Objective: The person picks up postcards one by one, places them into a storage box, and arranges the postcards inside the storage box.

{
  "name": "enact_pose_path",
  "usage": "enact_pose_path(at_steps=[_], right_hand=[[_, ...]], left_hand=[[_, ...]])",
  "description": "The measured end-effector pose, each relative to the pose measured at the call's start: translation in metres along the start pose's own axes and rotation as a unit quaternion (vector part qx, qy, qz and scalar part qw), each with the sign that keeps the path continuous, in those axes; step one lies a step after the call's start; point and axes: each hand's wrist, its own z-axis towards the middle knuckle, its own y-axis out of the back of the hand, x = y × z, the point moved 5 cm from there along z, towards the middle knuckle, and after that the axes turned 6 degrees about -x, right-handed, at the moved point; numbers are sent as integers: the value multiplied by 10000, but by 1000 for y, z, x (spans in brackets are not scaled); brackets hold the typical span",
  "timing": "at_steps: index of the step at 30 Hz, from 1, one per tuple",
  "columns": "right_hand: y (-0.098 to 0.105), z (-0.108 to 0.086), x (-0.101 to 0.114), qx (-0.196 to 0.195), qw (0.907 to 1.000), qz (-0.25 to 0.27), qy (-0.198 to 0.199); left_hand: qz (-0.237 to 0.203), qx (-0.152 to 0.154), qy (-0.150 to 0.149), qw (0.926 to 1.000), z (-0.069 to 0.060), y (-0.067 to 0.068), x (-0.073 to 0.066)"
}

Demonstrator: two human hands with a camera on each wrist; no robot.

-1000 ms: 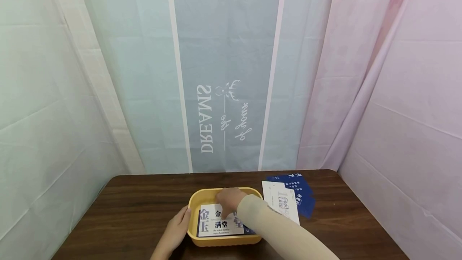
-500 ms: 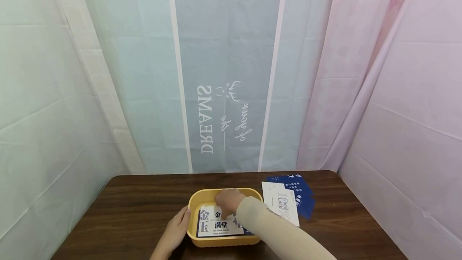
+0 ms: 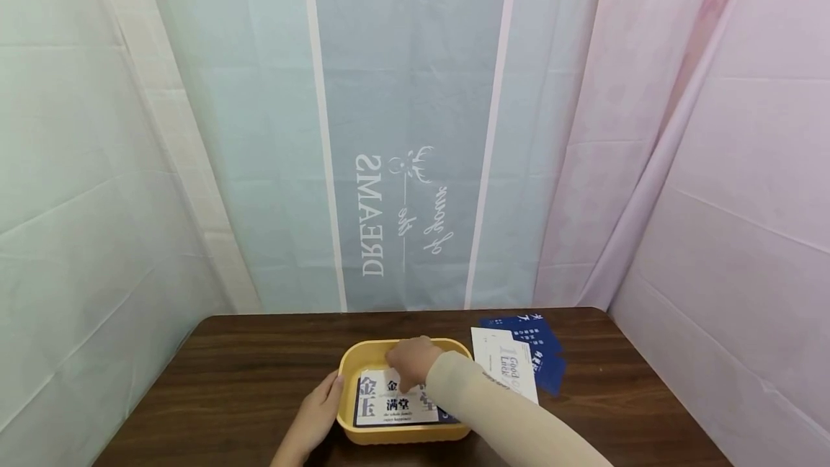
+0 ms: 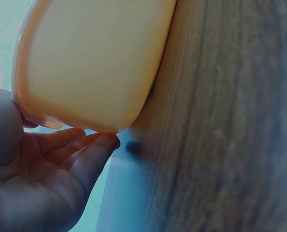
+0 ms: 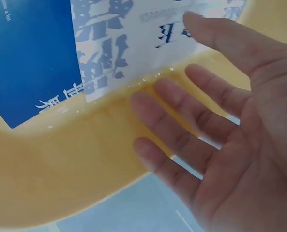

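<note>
Yellow tray (image 3: 405,436) sits on the dark wood surface (image 3: 246,380), near the bottom of the head view, between the two hands. Left hand (image 3: 320,403) grips its left end: thumb at the rim, fingers clamped against the outer wall. Right hand (image 3: 411,364) reaches inside, palm bare, fingers spread apart, thumb tip over the white card (image 3: 387,411), other fingertips by the far inner wall; can't tell whether they touch. White card lies flat in the tray, printed with purple and black characters, partly overlapping a blue card (image 5: 32,58). Right of the tray, on the surface: white "Good Luck" card (image 3: 509,360) in a loose pile, with dark blue cards (image 3: 549,372) beneath and beyond. Cream sleeve (image 3: 512,416) on the right arm crosses in front, hiding part of the pile. Grey-blue curtain (image 3: 408,78) behind, mirrored "DREAMS" lettering.
</note>
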Motion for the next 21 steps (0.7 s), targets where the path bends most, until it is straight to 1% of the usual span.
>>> enact_pose_path(at_steps=[5,11,14,17,19,21], right_hand=[[13,-7,-10,-208,9997,-36,-138],[34,-22,-30,-624,9975,311,-73],[39,-29,-45,-1012,9939,421,-116],[41,-37,-63,-1443,9875,597,-226],[39,-42,-77,-1584,9840,747,-341],[37,-49,-91,-1636,9815,830,-541]], left_hand=[[-38,8,15,10000,0,1,0],[-17,13,7,10000,-1,2,0],[-24,21,8,10000,-1,2,0],[-34,50,18,10000,-1,1,-1],[-35,71,16,10000,-1,0,-1],[-42,84,-4,10000,-1,0,-2]])
